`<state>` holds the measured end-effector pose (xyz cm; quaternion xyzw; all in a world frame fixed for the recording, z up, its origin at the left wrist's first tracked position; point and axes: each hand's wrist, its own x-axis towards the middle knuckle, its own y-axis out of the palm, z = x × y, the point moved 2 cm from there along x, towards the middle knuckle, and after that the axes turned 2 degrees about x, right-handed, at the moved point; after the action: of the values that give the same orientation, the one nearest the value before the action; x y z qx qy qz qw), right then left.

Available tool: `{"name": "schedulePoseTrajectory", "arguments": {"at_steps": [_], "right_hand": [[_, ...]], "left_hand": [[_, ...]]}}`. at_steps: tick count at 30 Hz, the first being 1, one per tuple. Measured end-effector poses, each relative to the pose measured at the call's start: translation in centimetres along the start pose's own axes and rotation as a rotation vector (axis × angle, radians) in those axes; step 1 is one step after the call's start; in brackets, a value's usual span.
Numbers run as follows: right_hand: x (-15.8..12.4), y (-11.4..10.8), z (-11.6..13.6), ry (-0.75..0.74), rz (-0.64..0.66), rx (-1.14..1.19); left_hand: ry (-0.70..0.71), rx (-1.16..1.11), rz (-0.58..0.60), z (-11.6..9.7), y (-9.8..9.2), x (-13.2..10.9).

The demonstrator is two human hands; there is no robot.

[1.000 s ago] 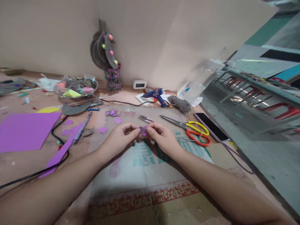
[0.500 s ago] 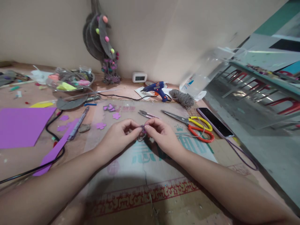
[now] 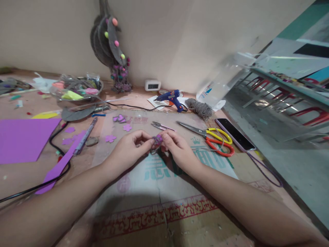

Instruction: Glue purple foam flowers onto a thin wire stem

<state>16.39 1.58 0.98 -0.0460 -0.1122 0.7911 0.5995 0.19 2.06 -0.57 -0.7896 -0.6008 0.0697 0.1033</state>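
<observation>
Between the fingertips of both hands is a small purple flower (image 3: 158, 138) with grey yarn about its edge. My left hand (image 3: 135, 145) pinches it from the left, thumb against forefinger. From the right, my right hand (image 3: 176, 145) grips its other side, and the fingers partly cover it. A loop of grey yarn hangs just below the fingers. Two flat purple paper flowers, one a cutout (image 3: 111, 138) and one nearer the middle (image 3: 127, 127), lie left of the hands. Beyond them rests a purple flower edged in grey (image 3: 119, 118).
Scissors (image 3: 205, 132) and small snips (image 3: 160, 126) lie past the hands. Farther back are a blue glue gun (image 3: 171, 97), a grey yarn bundle (image 3: 199, 108) and a bowl (image 3: 77, 97) of scraps. A phone (image 3: 235, 134) lies right; a purple sheet (image 3: 28, 139) and black cord lie left.
My right thumb and fingers have shifted slightly right, so more of the purple flower shows between the hands. My left hand stays almost in place.
</observation>
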Motion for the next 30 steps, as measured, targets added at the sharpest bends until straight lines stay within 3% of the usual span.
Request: {"name": "schedulePoseTrajectory", "arguments": {"at_steps": [8, 21, 30], "right_hand": [[0.24, -0.69, -0.27, 0.049, -0.117, 0.12], [0.15, -0.37, -0.37, 0.069, -0.054, -0.021], [0.02, -0.12, -0.19, -0.006, -0.001, -0.117]], "left_hand": [[-0.038, -0.081, -0.019, -0.37, 0.02, 0.2], [-0.029, -0.164, -0.007, -0.49, -0.01, 0.5], [-0.012, -0.021, -0.012, -0.06, -0.05, 0.41]]}}
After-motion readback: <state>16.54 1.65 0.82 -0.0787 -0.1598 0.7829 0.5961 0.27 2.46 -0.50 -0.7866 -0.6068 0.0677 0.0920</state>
